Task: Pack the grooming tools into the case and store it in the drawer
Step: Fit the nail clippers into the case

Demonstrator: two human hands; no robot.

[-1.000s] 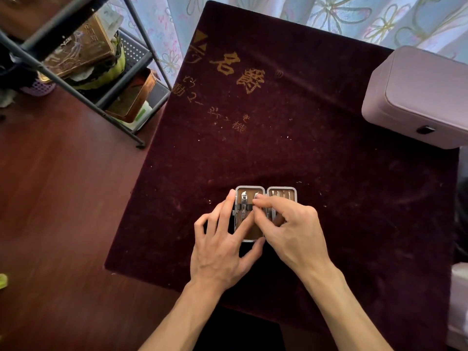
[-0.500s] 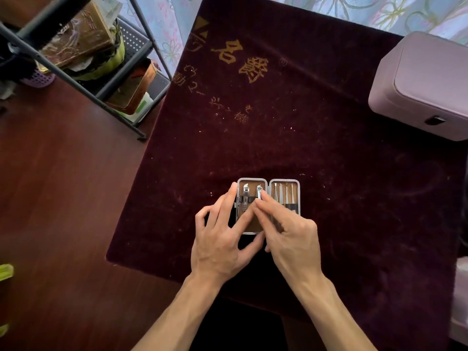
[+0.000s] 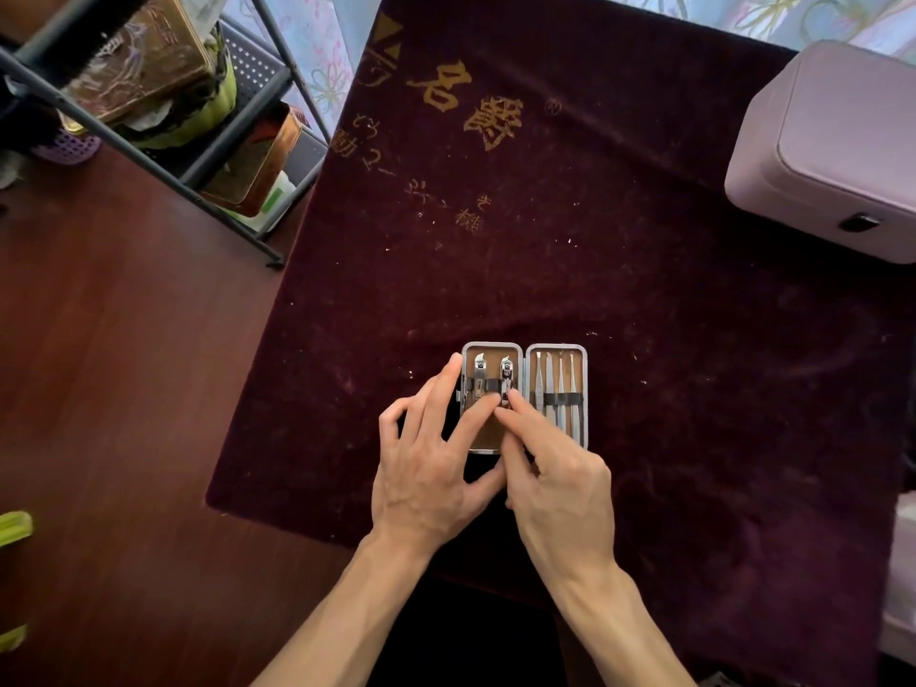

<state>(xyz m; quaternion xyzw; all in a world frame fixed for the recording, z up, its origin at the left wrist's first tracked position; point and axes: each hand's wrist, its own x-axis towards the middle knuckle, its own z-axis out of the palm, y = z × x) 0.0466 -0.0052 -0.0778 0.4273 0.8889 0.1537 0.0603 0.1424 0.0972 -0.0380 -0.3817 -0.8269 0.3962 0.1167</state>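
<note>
A small grooming case (image 3: 524,349) lies open and flat on the dark maroon cloth (image 3: 545,240). Its left half holds two nail clippers (image 3: 505,374) under a strap; its right half holds several slim steel tools (image 3: 557,384). My left hand (image 3: 426,468) rests on the case's left edge, its index finger pressing the left half. My right hand (image 3: 555,473) has its fingertips on the lower end of the right clipper. The lower part of the case is hidden under both hands.
A lilac box (image 3: 837,146) with a dark latch stands at the back right. A metal rack (image 3: 163,116) with tins stands at the back left on the wooden floor. A pale object (image 3: 904,577) sits at the right edge.
My right fingers have slid down off the right half, which now shows its tools. Both hands stay on the left half at the clippers.
</note>
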